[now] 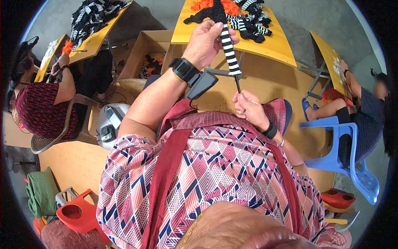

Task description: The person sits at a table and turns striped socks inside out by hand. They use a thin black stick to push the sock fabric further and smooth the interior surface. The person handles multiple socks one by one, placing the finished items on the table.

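My left hand (206, 43) is closed, pinching a black-and-white striped fabric leg (229, 47) near its upper end, where it joins a black knitted piece (209, 14). The striped tube hangs toward me over the front edge of the yellow table (265, 49). Out of its lower end comes a thin dark rod (237, 84). My right hand (251, 108) is closed around the near end of that rod, in front of my apron. How far the rod reaches inside the fabric is hidden.
More striped and black pieces (253, 31) lie on the table beside orange fluff (234, 7). A cardboard box (147, 50) with similar pieces stands left. One person (45, 99) works at the left, another (369, 116) at the right near a blue chair (331, 124).
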`<control>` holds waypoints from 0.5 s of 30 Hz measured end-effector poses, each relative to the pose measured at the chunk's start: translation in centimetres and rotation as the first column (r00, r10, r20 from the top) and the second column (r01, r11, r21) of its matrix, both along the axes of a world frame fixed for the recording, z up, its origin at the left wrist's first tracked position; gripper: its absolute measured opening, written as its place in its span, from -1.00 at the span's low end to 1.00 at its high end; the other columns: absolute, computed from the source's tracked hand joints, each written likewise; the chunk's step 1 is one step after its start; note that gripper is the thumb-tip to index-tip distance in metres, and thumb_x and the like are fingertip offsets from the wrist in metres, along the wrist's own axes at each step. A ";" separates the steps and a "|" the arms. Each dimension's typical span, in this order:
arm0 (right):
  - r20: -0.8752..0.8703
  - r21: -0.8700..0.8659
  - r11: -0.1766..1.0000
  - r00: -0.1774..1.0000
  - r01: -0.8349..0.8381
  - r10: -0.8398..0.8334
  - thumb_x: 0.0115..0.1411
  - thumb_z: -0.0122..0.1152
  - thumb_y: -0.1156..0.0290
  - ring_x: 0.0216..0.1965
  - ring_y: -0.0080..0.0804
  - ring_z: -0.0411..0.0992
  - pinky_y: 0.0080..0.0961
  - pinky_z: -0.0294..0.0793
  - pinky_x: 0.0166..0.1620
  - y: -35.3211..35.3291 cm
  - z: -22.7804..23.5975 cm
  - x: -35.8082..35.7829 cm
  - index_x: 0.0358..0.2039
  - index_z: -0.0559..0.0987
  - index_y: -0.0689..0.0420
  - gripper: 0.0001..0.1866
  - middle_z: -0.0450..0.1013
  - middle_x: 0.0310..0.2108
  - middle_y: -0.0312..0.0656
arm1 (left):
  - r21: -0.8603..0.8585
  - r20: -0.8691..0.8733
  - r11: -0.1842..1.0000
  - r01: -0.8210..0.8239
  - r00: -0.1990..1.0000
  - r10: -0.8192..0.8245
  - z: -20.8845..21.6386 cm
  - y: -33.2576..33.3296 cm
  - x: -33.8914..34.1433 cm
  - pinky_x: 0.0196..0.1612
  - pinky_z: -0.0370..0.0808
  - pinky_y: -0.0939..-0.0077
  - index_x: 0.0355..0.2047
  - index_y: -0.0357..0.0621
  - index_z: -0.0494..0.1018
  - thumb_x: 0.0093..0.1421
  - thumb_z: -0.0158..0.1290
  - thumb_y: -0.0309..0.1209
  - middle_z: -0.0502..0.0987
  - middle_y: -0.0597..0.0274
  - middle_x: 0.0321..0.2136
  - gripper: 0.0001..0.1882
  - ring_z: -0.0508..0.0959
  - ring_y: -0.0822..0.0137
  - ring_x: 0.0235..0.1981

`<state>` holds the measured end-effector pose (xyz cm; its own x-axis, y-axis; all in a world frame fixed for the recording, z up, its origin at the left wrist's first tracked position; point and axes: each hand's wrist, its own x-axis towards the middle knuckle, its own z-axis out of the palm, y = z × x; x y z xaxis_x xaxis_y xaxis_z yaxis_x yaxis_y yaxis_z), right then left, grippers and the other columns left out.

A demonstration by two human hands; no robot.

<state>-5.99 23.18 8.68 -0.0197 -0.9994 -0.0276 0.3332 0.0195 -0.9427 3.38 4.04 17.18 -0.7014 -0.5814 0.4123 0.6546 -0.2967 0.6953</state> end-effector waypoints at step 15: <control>0.199 0.126 0.979 0.963 0.158 -0.181 0.18 -0.18 0.44 -0.72 -0.69 0.00 -0.74 0.03 -0.67 -1.6 2.3 1.2 -0.44 0.31 0.18 -0.88 0.09 -0.70 -0.41 | -0.113 0.305 0.983 0.146 0.946 -0.105 -2.3 4.1 -0.5 -0.27 0.48 0.43 -0.30 -0.22 0.26 0.18 -0.16 -0.39 0.45 0.12 -0.47 -0.85 0.50 0.33 -0.41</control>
